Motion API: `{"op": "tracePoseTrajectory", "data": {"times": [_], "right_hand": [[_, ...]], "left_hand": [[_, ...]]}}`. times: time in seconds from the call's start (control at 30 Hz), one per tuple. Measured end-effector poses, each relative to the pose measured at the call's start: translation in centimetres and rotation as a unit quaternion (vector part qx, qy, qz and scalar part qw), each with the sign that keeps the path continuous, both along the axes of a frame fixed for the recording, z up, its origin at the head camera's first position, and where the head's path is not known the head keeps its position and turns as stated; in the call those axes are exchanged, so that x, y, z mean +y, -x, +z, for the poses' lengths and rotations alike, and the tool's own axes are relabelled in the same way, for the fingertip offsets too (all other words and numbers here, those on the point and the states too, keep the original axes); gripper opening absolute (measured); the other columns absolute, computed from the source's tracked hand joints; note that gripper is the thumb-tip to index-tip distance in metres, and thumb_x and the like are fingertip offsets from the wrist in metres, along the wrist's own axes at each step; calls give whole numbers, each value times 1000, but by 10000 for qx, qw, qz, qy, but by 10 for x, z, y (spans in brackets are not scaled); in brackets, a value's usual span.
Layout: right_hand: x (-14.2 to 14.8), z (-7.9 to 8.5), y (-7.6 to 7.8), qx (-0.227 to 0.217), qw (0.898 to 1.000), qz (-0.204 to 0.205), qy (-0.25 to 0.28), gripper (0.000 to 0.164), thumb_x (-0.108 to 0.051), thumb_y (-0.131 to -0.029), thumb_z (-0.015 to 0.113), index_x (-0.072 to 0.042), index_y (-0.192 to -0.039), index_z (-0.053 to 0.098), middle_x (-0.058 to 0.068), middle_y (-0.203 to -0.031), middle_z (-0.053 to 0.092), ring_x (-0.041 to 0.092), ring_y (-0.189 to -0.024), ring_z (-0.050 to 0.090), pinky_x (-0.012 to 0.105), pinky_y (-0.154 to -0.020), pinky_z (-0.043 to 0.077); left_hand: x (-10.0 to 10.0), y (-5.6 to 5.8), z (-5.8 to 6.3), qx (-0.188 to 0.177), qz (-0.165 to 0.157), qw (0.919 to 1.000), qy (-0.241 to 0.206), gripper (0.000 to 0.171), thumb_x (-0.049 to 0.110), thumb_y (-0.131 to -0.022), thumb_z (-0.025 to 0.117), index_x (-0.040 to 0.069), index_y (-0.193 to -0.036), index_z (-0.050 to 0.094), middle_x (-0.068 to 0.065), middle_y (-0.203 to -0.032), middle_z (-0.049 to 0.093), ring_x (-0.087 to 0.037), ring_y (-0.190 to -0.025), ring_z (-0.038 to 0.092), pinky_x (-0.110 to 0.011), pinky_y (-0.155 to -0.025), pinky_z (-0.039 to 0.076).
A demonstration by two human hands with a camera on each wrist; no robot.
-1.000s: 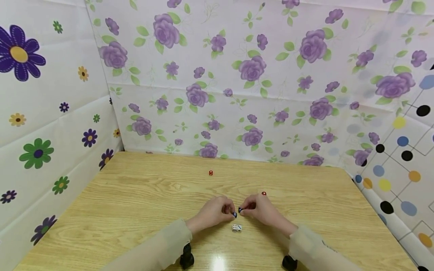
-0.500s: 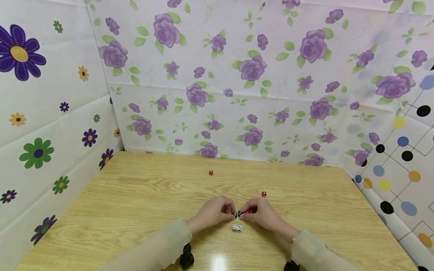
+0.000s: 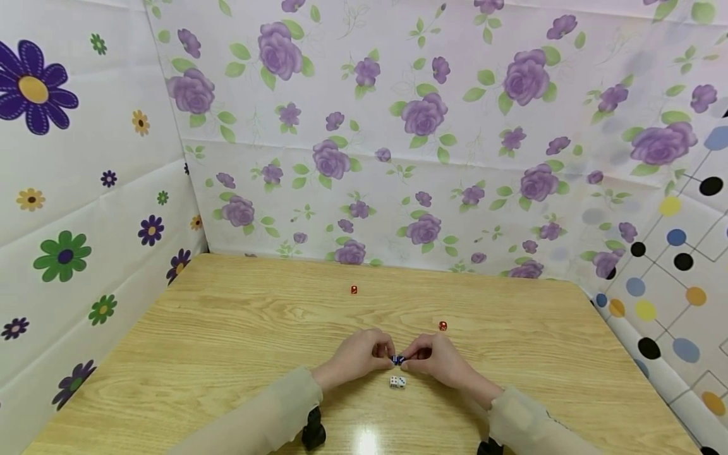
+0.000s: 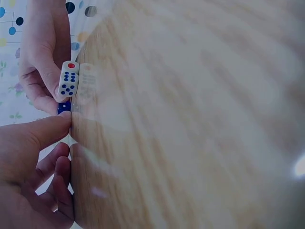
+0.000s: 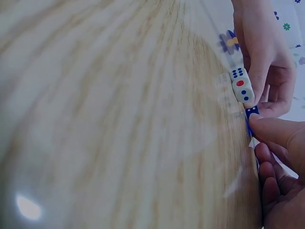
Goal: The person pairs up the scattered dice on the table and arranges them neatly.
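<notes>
Two dark blue dice with white pips sit side by side near the middle of the table. My left hand (image 3: 358, 351) pinches the left blue die (image 3: 395, 359) between thumb and forefinger. From the other side, my right hand (image 3: 438, 357) pinches the right blue die (image 3: 402, 360). The two dice meet between the fingertips. Just nearer to me, two white dice (image 3: 397, 382) stand against each other in a row. In the left wrist view a white die (image 4: 69, 79) partly hides the blue die (image 4: 64, 107) behind it. The right wrist view also shows white dice (image 5: 242, 86) in front.
One red die (image 3: 354, 290) lies far back on the wooden table (image 3: 256, 309). Another red die (image 3: 442, 326) lies just beyond my right hand. Flowered cloth (image 3: 364, 126) hangs behind the table, with patterned cloths at both sides.
My right hand has brought its blue die down and left, against the one in my left hand. The red die beyond it shows more fully now. The left hand has stayed in place.
</notes>
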State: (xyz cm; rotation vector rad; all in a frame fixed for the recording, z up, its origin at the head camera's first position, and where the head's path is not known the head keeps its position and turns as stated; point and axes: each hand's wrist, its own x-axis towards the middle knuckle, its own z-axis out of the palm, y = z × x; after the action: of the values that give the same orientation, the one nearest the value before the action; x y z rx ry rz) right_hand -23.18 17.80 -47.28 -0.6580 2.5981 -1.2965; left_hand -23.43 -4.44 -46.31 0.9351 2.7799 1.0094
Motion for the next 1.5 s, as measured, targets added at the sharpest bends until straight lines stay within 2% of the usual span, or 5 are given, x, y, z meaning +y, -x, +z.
{"op": "tracePoseTrajectory", "data": {"times": [0.53, 1.07, 1.5], "right_hand": [[-1, -1, -1, 47, 10000, -26, -33, 10, -24, -83, 80, -20, -92, 77, 2, -88, 70, 7, -68, 56, 21, -61, 46], [-3, 1, -4, 70, 9999, -84, -40, 10, -23, -83, 80, -19, -93, 77, 2, -90, 69, 6, -69, 55, 20, -62, 45], [-4, 1, -4, -5, 9999, -146, -40, 11, -24, -82, 81, -20, -92, 77, 2, -90, 71, 6, -69, 55, 20, -61, 45]], "left_hand": [[-1, 0, 1, -6, -39, 10000, -22, 10, 21, -84, 79, 18, -87, 70, 4, -76, 63, 2, -64, 48, -17, -61, 41], [-3, -1, 0, -36, -112, 9989, -447, 8, 15, -82, 81, 13, -85, 73, -3, -80, 66, 0, -66, 52, -17, -62, 43], [-4, 0, -5, -17, -71, 9990, -449, 7, 18, -82, 81, 17, -85, 74, 0, -78, 64, 2, -65, 49, -16, -62, 43]]}}
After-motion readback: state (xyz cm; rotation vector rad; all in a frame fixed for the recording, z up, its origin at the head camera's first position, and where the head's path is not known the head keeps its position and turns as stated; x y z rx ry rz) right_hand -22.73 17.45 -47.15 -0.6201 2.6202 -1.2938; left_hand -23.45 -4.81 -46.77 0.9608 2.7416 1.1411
